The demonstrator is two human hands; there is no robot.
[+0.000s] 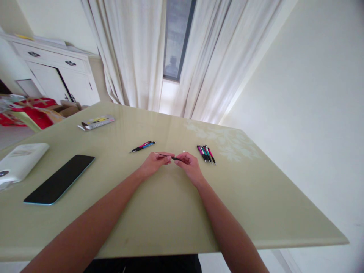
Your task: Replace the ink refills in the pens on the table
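Note:
Over the middle of the table, my left hand (153, 163) and my right hand (189, 165) meet at a slim dark pen (174, 158). Each hand pinches it between thumb and fingers, one from either side, and the fingers hide parts of it. Whether it is one piece or separate parts is too small to tell. Left of my hands lie two pens (143, 146) side by side, one pink and black, one blue and black. To the right of my right hand, several pens (205, 154) in purple, green and pink with black lie in a bunch.
A dark-screened phone (59, 180) and a white device (22, 161) lie at the left. Behind them sits an opened small box (96, 122). The pale green table (273, 212) ends near a wall at the right; curtains (136, 53) hang beyond its far edge.

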